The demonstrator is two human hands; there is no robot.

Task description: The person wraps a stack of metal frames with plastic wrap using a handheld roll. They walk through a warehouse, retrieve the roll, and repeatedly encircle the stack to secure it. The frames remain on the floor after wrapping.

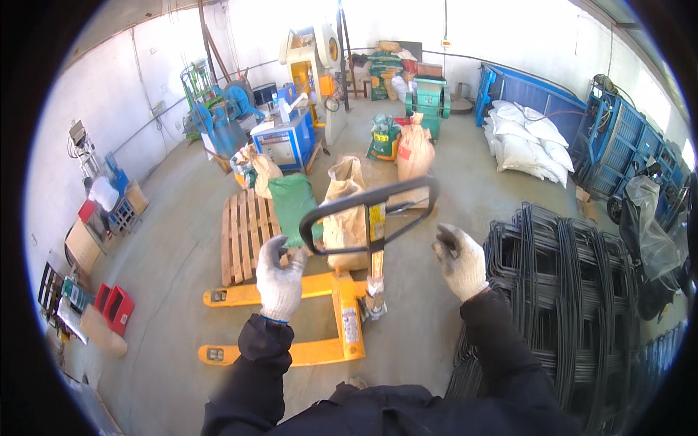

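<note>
Both my hands wear pale knitted gloves with grey palms. My left hand point(282, 277) is raised at the left of a yellow pallet truck point(347, 320), its fingers curved, the thumb apart, and nothing in it. Across from it, my right hand point(462, 263) hovers on the right, also with curved, parted fingers and nothing held. Between and slightly beyond them stands the truck's black loop handle point(336, 209), tilted, its right end higher. Neither hand appears to grip the loop; the left is nearest its lower left corner. The truck's two forks point left along the floor.
A wooden pallet point(246, 236) with a green sack point(294, 207) lies beyond the forks; an open beige sack point(345, 232) stands behind the handle. Stacked black metal frames point(560, 291) crowd my right side. White sacks point(527, 142) and machines stand farther back. Red bins point(115, 309) sit left.
</note>
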